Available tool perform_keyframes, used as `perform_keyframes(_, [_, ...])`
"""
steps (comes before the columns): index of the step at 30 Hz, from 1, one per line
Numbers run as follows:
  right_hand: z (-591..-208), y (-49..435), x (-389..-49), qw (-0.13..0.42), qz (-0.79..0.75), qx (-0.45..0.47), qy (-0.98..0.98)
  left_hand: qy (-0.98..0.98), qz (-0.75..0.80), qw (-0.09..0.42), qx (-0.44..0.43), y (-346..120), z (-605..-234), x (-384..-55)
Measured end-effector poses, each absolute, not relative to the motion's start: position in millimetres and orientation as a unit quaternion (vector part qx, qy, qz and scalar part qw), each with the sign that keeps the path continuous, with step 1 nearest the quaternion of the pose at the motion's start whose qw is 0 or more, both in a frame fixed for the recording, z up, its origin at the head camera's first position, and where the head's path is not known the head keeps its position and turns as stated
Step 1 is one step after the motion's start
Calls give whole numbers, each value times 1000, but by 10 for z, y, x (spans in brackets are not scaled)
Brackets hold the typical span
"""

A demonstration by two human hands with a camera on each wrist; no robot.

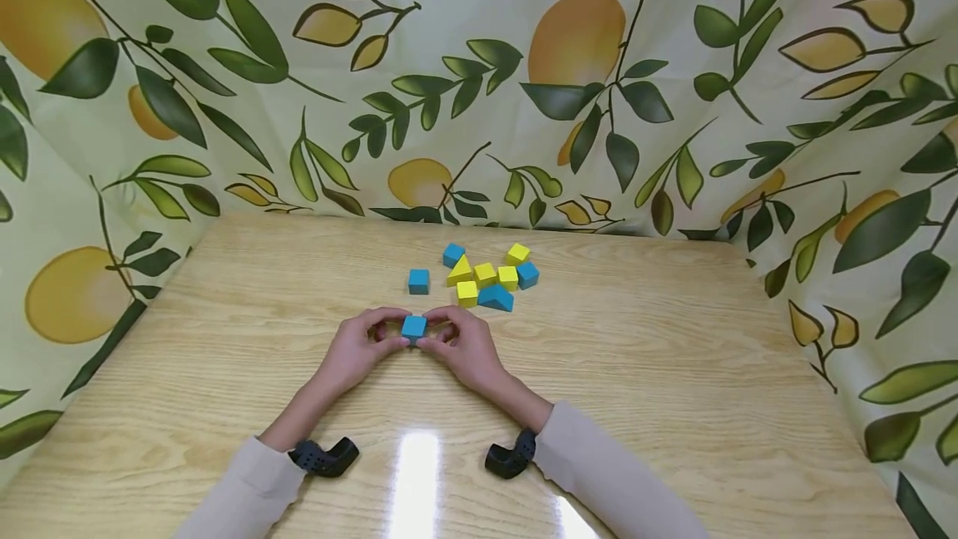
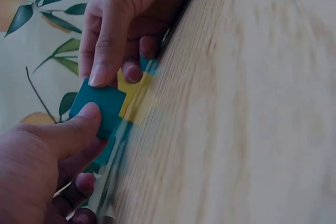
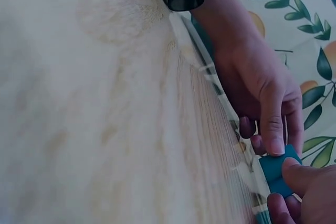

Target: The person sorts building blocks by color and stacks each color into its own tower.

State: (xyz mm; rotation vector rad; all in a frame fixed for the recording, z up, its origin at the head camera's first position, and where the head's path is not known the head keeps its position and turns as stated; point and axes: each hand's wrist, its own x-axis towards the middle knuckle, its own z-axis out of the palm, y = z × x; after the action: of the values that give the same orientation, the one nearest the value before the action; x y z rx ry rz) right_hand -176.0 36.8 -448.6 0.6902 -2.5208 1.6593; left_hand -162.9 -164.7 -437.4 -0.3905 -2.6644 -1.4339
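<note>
Both hands pinch one blue cube (image 1: 414,328) from opposite sides, near the middle of the table. My left hand (image 1: 356,349) has its thumb and fingertips on the cube's left side. On the right side, the thumb and fingertips of my right hand (image 1: 466,348) do the same. The left wrist view shows both thumbs pressed against the near face of the blue block (image 2: 107,103). In the right wrist view the same block (image 3: 274,170) sits between the two hands. Whether its underside touches the table is hard to tell.
Just beyond the hands lies a blue cube (image 1: 419,282). To its right is a loose group: several yellow cubes (image 1: 485,274), a yellow triangular block (image 1: 460,272), a blue triangular block (image 1: 496,298) and two blue cubes (image 1: 527,274). A patterned cloth (image 1: 464,140) hangs behind the wooden table (image 1: 674,373).
</note>
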Motion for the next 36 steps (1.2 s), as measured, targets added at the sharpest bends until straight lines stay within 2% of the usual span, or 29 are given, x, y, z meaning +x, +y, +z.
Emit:
perform_keyframes(12, [-4468,334,-1735,19,495,226,-839,-876,-454,41,-158,-1741,-4453,-1649])
perform_keyframes(26, [-4494,340,-1752,1,488,234,-841,-889,-433,36,-148,-1751,-4463,-1655])
perform_keyframes(36, [-4498,341,-1766,7,475,238,-847,-880,-448,34,-156,-1753,-4468,-1658])
